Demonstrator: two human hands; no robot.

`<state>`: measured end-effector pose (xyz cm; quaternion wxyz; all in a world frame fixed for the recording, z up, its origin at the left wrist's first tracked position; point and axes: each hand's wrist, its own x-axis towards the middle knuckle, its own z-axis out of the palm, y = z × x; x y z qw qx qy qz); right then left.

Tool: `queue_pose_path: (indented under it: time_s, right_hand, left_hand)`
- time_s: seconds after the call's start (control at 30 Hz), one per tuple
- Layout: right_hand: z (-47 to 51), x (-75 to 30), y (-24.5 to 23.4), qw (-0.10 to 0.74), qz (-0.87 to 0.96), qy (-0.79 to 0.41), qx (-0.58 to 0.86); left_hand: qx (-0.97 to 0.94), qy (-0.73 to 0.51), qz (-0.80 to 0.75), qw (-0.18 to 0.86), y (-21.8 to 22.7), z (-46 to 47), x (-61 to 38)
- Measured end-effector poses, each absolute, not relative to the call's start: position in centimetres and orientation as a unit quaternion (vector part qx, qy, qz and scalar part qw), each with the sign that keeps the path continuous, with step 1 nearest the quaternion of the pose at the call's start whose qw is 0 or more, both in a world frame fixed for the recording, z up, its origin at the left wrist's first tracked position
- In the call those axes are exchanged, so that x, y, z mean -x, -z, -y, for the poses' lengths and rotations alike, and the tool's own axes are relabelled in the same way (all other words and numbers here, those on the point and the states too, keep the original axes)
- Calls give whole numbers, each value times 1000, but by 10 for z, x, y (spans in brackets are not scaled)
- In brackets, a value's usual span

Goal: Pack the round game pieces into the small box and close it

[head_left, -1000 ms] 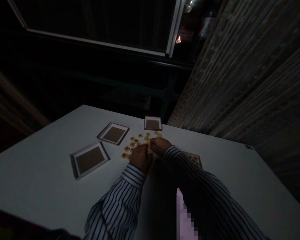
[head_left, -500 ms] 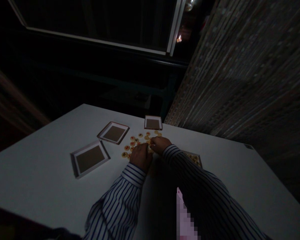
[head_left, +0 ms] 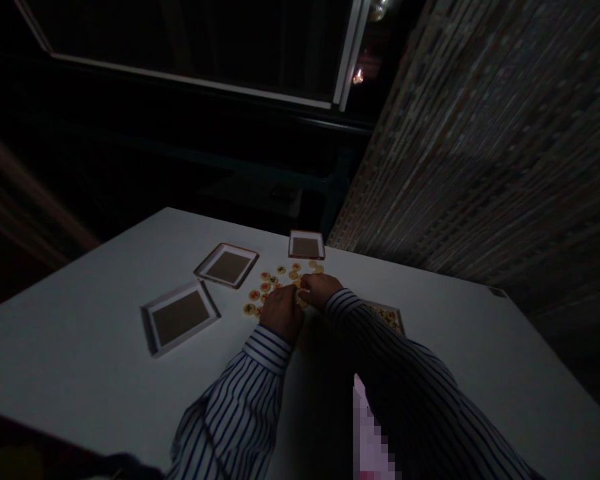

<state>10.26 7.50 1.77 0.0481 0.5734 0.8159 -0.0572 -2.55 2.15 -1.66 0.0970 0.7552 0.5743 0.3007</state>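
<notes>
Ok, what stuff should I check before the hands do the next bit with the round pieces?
1. Left hand at the loose pieces: ok.
2. Right hand gripping a piece: cannot tell, its fingertips are hard to make out.
3. Uncovered loose pieces on the table, away from its edges: ok.
4. Box with pieces fully in view: not ok, the right sleeve hides part.
5. Good light: not ok, it's dim.
</notes>
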Motion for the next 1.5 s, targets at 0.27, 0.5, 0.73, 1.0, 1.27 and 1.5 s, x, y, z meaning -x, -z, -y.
queue_pose_path:
  time_s: [0.27,0.5,0.73,1.0,1.27,1.5]
  right_hand:
    - [-72,-98,-22,60,-813,46,-578]
    - [-70,-98,-21,56,-815,28,-576]
    - [-65,-99,-26,48,-820,18,-570]
    - [-58,-101,-34,25,-836,2,-548]
    - [-49,-105,-37,-24,-863,-30,-504]
    - [-36,-107,-44,-61,-874,-51,-479]
  left_hand:
    - [-750,-310,-576,101,19,-22,26]
    - [-747,-319,-571,115,22,-25,27]
    - [-733,-328,-584,118,18,-23,27]
    - [-715,-362,-583,131,24,-27,27]
    - [-654,-429,-584,217,15,-24,27]
    - [-588,-489,-559,320,17,-26,27]
